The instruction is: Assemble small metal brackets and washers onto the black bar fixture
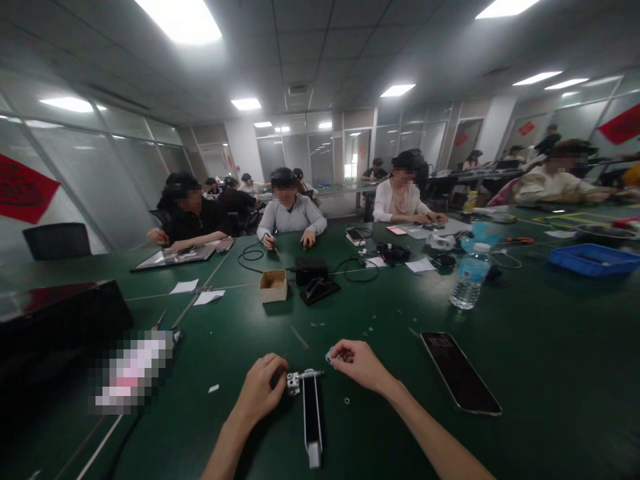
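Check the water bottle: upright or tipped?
Upright. The water bottle stands on its base on the green table, white cap at the top; its slight lean may be lens distortion.

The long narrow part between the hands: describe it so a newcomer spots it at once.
On the green table, look between the wearer's left hand and right hand. There lies a long narrow part, one end toward the camera. Unlike the wider smartphone to its right, it is slender and black-centred with a pale rim.
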Tool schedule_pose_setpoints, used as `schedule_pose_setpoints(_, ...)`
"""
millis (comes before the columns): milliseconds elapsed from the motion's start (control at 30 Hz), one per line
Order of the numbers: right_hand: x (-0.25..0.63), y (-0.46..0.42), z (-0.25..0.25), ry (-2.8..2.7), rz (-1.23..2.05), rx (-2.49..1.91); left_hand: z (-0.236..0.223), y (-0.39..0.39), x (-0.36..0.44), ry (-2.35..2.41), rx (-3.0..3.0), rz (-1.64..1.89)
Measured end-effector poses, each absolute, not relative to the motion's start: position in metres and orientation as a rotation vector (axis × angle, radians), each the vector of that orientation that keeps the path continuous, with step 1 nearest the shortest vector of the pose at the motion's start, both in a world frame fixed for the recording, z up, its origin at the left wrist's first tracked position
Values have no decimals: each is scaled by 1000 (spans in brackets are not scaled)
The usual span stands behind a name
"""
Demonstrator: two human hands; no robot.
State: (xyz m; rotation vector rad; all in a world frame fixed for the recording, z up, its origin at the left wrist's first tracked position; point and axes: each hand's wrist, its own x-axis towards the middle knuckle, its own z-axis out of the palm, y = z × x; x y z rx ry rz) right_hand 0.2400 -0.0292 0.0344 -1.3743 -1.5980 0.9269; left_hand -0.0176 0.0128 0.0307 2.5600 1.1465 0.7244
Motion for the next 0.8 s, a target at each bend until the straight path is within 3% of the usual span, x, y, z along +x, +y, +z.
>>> schedule_pose_setpoints(367,234,-35,35,-1700,1087,-1431,28,8,-9,1136,2493,496)
schedule_pose_setpoints(800,232,-34,33,-1924,859,-1526,24,8,-8,1079,2517,522)
